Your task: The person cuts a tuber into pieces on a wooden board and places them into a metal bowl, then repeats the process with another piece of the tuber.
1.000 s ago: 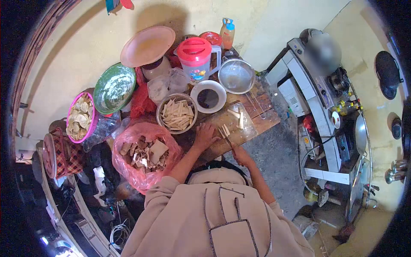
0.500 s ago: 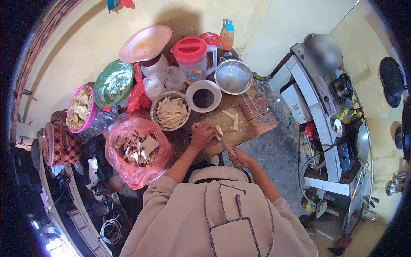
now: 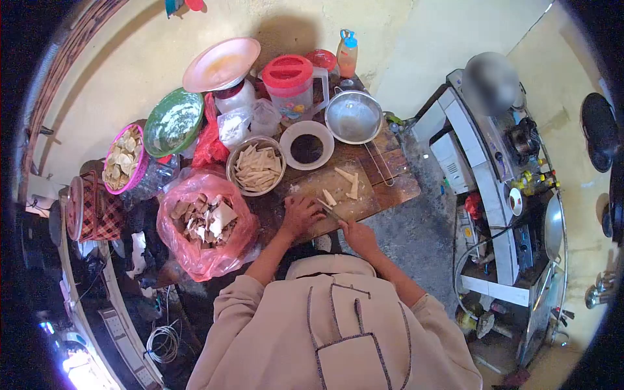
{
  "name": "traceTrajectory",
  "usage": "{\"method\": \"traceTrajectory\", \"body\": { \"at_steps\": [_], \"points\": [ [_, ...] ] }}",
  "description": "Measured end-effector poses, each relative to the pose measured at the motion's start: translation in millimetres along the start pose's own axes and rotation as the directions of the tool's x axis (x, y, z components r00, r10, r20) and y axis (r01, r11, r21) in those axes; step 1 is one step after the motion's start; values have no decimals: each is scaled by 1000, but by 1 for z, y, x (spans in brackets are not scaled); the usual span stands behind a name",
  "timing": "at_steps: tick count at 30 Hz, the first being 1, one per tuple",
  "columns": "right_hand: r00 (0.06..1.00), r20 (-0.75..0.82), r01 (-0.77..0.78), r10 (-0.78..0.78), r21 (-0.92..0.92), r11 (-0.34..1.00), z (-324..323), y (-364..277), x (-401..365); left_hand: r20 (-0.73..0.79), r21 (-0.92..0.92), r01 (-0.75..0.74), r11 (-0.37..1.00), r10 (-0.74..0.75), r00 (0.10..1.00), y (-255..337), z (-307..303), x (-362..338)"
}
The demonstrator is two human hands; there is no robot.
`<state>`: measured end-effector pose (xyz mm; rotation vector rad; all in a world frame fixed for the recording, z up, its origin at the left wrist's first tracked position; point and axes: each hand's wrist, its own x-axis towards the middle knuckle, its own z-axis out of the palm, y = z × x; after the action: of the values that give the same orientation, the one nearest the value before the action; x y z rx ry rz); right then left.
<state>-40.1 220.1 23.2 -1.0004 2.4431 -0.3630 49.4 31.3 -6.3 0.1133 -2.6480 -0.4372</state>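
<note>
My right hand (image 3: 359,238) is closed round the handle of a knife (image 3: 330,209), whose blade points up and left over the near part of a wooden cutting board (image 3: 361,204). Left of the blade, my left hand (image 3: 300,217) rests at the board's left side, fingers spread, with nothing visible in its grasp. Just beyond the knife tip lie a few short pale strips (image 3: 329,197). Longer pale strips (image 3: 351,184) are farther right on the board. A metal bowl (image 3: 281,179) full of similar strips stands behind my left hand.
Beside the metal bowl are a white bowl of dark liquid (image 3: 307,149) and a strainer (image 3: 354,117). A pink plastic bag of brown and white pieces (image 3: 170,227) lies left. Behind stand a red-lidded jug (image 3: 289,88) and a green basin (image 3: 174,123). A stove counter (image 3: 481,156) is at right.
My left hand has drawn back left, away from the blade. The short strips beside the knife now lie apart from it, and the knife has shifted slightly left.
</note>
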Motion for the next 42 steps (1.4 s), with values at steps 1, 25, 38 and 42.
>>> {"method": "traceTrajectory", "body": {
  "at_steps": [1,25,38,42],
  "points": [
    [989,-117,96,-88,57,994,12,8,6,-15,-9,26,1000,-26,1000,3,0,1],
    [927,361,-373,98,874,312,6,36,14,263,207,-377,903,320,910,-18,19,40],
    [913,373,-406,163,868,286,1,35,14,278,131,-85,988,46,960,10,19,43],
    [927,324,-367,187,886,282,5,44,15,353,82,-51,995,18,935,11,18,54]
  ]
}}
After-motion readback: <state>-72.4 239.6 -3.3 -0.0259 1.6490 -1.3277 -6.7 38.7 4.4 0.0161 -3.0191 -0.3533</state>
